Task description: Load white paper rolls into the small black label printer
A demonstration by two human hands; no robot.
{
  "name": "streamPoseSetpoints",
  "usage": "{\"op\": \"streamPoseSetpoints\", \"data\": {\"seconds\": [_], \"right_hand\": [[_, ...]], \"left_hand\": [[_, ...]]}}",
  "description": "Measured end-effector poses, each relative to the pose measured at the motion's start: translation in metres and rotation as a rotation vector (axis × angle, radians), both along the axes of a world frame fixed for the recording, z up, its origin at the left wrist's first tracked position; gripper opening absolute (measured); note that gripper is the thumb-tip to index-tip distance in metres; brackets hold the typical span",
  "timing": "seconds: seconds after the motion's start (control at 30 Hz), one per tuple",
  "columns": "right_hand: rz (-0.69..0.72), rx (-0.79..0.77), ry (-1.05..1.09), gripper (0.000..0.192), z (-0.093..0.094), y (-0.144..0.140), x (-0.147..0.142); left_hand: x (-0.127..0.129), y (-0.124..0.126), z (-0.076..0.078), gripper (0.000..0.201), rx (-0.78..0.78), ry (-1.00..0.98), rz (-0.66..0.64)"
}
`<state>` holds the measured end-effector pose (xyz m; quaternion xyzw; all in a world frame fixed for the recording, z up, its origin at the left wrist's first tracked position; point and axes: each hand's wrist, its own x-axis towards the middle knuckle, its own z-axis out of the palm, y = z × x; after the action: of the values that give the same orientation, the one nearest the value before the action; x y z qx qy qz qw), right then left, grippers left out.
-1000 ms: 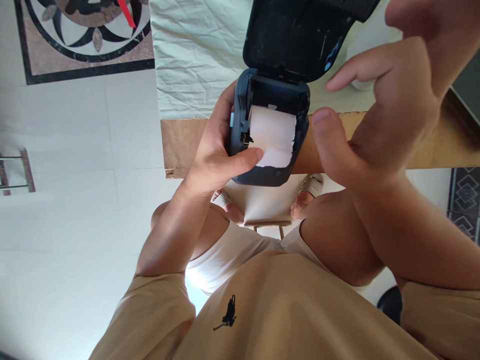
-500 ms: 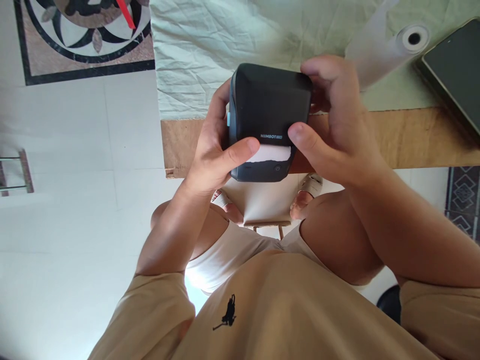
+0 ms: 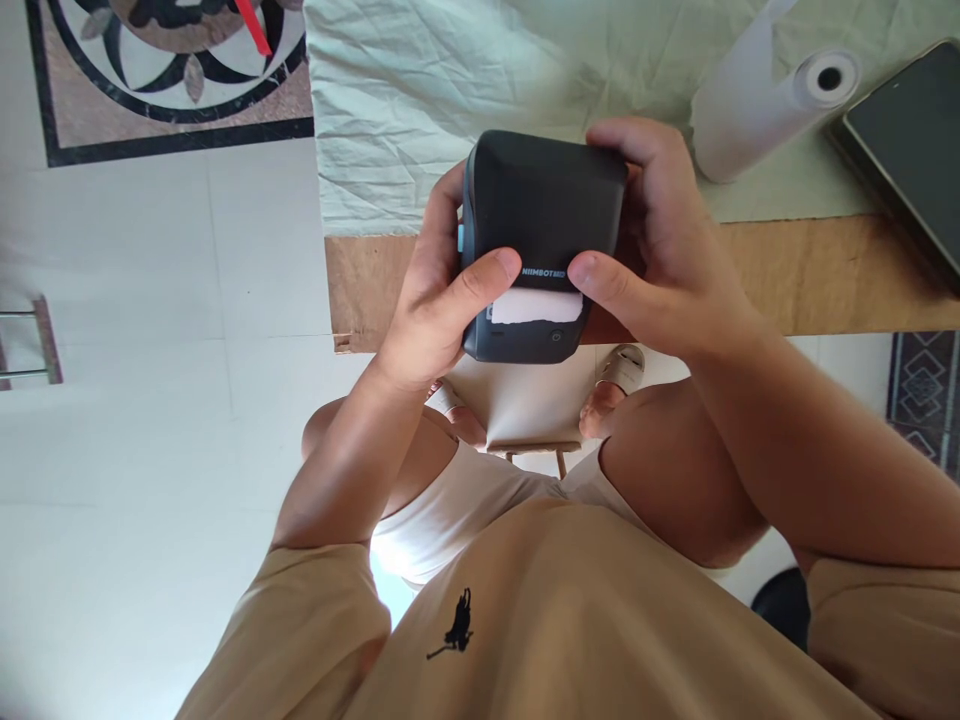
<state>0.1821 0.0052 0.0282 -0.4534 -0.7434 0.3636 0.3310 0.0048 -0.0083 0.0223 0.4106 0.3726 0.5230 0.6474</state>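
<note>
Nearest the camera, a beige shirt [image 3: 540, 610] and bare knees are seen, and just beyond them a small dark label printer [image 3: 544, 235] is held in the air over the near edge of the surface [image 3: 825, 275], between the two hands. The left hand [image 3: 431, 300] is wrapped round the printer's left side, its thumb laid across the front just above the slot; the right hand [image 3: 664, 255] is clasped round the right side, its thumb pressed on the lid by the printed brand name. Both grips are thus closed on the printer. The lid is seen shut, and a short torn strip of white paper [image 3: 536, 306] is shown sticking out of the slot, so the loading is judged to be as good as done; only a trial feed or a trim of the ragged edge seems left. Farther off, on the crumpled pale cloth [image 3: 420, 100], a spare paper roll [image 3: 757, 100] is lying on its side, with a dark tablet [image 3: 911, 130] just beside it.
</note>
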Motion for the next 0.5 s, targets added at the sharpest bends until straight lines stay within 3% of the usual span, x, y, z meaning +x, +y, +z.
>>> {"op": "streamPoseSetpoints", "data": {"seconds": [0.17,0.5], "right_hand": [[-0.002,-0.065,-0.054,0.067,0.0018,0.0015,0.0017],[-0.059,-0.004,-0.226,0.067,0.0048,0.0017,-0.0007]], "left_hand": [[-0.0008,-0.0002,0.0009,0.032,0.007,0.049,-0.012],[-0.0006,0.004,0.0024,0.027,-0.014,0.035,-0.042]]}}
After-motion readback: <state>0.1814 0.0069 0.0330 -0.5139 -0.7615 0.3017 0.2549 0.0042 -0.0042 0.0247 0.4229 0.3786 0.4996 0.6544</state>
